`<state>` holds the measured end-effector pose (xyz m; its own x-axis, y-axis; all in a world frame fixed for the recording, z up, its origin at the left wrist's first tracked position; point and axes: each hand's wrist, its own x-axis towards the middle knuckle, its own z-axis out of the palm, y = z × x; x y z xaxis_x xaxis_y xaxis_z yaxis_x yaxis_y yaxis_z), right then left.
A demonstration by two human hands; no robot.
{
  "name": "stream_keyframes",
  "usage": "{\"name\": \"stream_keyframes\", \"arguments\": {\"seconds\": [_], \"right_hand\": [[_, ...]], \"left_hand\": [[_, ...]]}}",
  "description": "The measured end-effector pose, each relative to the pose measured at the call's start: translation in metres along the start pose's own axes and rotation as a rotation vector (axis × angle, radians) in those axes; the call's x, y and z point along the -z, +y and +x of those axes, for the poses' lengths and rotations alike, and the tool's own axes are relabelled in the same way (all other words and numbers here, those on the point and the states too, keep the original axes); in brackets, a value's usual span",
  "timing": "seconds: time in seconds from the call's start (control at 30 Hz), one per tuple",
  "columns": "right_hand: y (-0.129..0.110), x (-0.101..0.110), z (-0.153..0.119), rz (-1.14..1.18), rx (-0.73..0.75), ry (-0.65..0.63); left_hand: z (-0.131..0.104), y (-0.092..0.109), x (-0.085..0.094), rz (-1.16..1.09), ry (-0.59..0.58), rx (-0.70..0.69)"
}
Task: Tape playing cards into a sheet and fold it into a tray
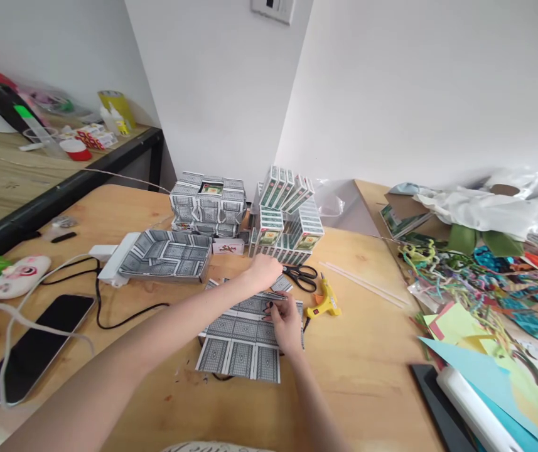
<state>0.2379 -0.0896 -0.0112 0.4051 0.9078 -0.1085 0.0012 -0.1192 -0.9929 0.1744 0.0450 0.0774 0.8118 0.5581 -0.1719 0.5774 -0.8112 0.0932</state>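
Observation:
My left hand (pixel 266 271) is closed at the far edge of a sheet of joined playing cards (pixel 240 326) with grey patterned backs. What its fingers hold is hidden. My right hand (pixel 287 323) reaches in from the right, its fingers pinched on a card at the sheet's upper right. Between the hands, a loose card (pixel 282 284) lies tilted. Black-handled scissors (pixel 302 276) rest just right of my left hand, their blades partly hidden behind it. A yellow hot glue gun (pixel 325 300) lies on its side to the right.
Behind stand a card-covered box (pixel 209 204), an open card-lined tray (pixel 167 254) and stacked card packs (pixel 285 220). Clear glue sticks (pixel 365 284) lie right. A phone (pixel 36 345) and cables occupy the left. Coloured paper (pixel 476 370) and craft scraps cover the far right.

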Motion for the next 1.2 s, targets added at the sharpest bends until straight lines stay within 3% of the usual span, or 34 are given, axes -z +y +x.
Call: {"name": "stream_keyframes", "arguments": {"seconds": [0.17, 0.3, 0.47, 0.6, 0.8, 0.9, 1.03, 1.13, 1.2], "right_hand": [[-0.001, 0.001, 0.005, -0.016, 0.007, -0.009], [0.001, 0.001, 0.007, -0.041, 0.01, -0.02], [0.005, 0.003, 0.008, -0.066, -0.001, -0.019], [0.007, 0.003, 0.007, -0.076, 0.015, -0.017], [0.009, -0.002, 0.004, -0.108, 0.053, 0.047], [0.008, -0.005, 0.003, -0.105, 0.049, 0.081], [0.006, -0.01, 0.006, -0.081, 0.018, 0.122], [0.005, -0.012, 0.009, -0.057, 0.003, 0.152], [0.005, -0.012, 0.009, -0.052, 0.003, 0.165]], "left_hand": [[-0.001, 0.008, -0.001, -0.106, -0.038, -0.159], [0.007, 0.005, -0.01, -0.157, -0.101, -0.2], [0.016, 0.004, -0.014, -0.172, -0.119, -0.186], [0.018, 0.004, -0.015, -0.172, -0.083, -0.099], [-0.008, -0.008, -0.006, -0.213, -0.057, -0.051], [-0.04, -0.029, 0.008, -0.254, 0.01, -0.009], [-0.091, -0.079, 0.024, -0.424, 0.254, 0.301], [-0.125, -0.125, 0.026, -0.334, 0.364, 0.558], [-0.142, -0.15, 0.021, -0.283, 0.432, 0.626]]}}
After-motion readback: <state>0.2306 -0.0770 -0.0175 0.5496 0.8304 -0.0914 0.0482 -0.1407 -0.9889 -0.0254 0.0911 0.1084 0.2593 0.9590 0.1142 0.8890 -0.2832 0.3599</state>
